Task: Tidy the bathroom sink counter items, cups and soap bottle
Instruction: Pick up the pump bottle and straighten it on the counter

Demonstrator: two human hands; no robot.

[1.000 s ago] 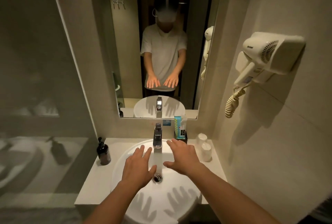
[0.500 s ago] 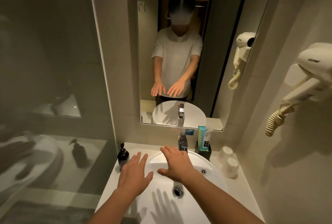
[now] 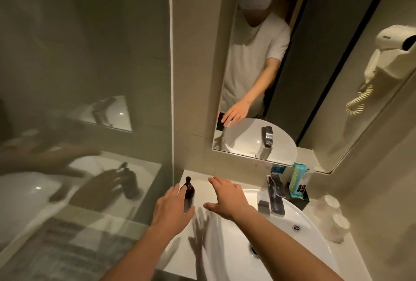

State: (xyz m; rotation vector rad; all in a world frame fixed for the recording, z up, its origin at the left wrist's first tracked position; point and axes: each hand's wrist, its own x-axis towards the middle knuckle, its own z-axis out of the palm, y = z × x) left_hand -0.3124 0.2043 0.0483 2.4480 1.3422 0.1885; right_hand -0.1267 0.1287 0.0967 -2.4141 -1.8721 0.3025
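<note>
Reaching with left hand (image 3: 171, 209) spread and empty, fingertips just at dark soap bottle (image 3: 188, 192) standing upright at counter's (image 3: 202, 185) back-left corner. Right hand (image 3: 227, 197) likewise splayed, empty, beside it. Cups (image 3: 331, 217) well apart, far right of faucet (image 3: 273, 198). Risk: careless brush toppling narrow bottle.

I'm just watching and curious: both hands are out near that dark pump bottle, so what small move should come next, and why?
Probably close the left hand around the soap bottle. That hand is open with its fingertips already at the bottle's side, while the right hand hovers open over the counter beside it. The cups stand far off, past the faucet, so the bottle is nearest.
</note>
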